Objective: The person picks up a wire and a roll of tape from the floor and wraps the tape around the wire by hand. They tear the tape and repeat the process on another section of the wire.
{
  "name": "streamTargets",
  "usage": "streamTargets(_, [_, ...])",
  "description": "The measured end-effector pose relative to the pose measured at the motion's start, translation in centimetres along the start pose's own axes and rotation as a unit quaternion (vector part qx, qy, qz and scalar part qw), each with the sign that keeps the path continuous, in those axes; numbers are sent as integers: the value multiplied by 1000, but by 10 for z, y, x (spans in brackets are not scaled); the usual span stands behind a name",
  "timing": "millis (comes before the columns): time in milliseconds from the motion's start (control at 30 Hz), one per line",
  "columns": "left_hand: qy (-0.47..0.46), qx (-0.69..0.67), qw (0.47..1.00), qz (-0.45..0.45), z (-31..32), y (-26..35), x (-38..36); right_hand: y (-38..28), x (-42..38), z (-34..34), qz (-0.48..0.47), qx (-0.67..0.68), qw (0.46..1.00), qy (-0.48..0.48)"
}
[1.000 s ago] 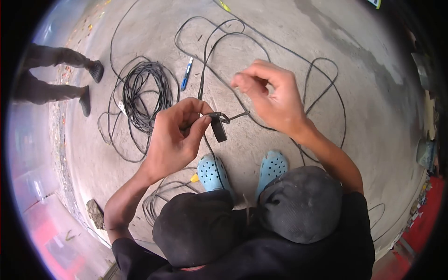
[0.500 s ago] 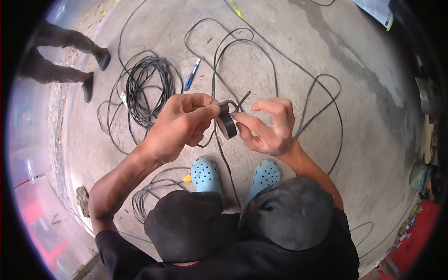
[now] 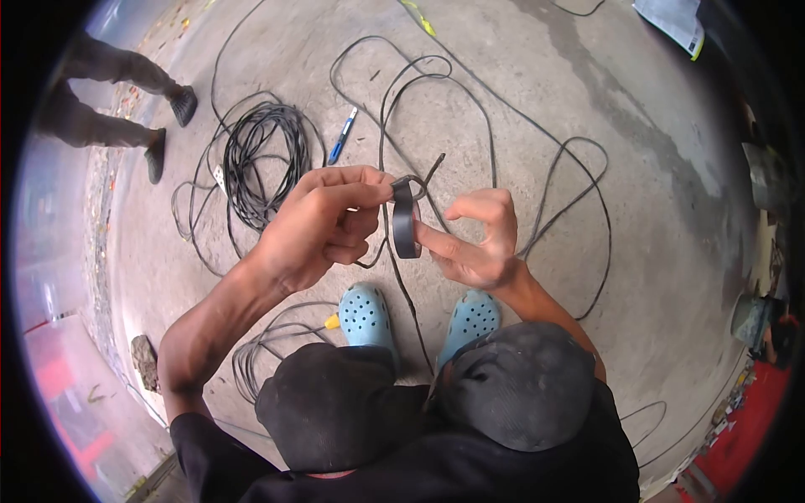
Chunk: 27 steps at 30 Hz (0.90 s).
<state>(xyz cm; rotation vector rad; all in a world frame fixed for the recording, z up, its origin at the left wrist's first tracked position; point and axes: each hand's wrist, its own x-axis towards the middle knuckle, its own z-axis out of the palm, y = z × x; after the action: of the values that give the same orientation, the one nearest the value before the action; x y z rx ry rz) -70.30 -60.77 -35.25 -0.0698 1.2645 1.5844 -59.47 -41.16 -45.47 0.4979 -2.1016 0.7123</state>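
My left hand [image 3: 323, 214] pinches a black cable [image 3: 433, 170] together with the top of the tape wrapped on it. A roll of black electrical tape [image 3: 405, 226] hangs upright from that point, between my two hands. My right hand [image 3: 476, 237] has its fingers curled at the right side of the roll, fingertips against its inner opening. How far they reach inside is hidden. The cable's short end sticks up to the right above the roll. Another stretch of cable [image 3: 405, 289] runs down between my feet.
A large coil of black cable [image 3: 267, 159] lies on the concrete floor at left, with a blue utility knife [image 3: 343, 136] beside it. Loose cable loops [image 3: 604, 210] spread to the right. Light blue clogs [image 3: 366, 316] are on my feet. Another person's legs [image 3: 126, 101] stand at upper left.
The tape roll has swung from a tilt to nearly upright. My right hand has moved slightly left and down, its fingertips now at the roll's opening. My left hand keeps its pinch.
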Motion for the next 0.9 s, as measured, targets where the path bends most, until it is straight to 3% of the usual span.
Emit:
streamTargets(67, [-2, -21, 1000, -1, -1, -1, 0, 3, -5, 0, -29, -36, 998, -34])
streamTargets(267, [-2, -37, 999, -15, 3, 0, -4, -1, 1, 14, -44, -55, 997, 17])
streamTargets(667, [-19, -15, 1000, 4, -2, 7, -12, -14, 25, 8, -80, -7, 996, 24])
streamTargets(767, [-22, -1, 1000, -2, 2, 11, -13, -9, 27, -3, -98, 28, 995, -22])
streamTargets(900, [-23, 20, 1000, -5, 9, 17, -18, -7, 26, -3, -5, 164, 986, -18])
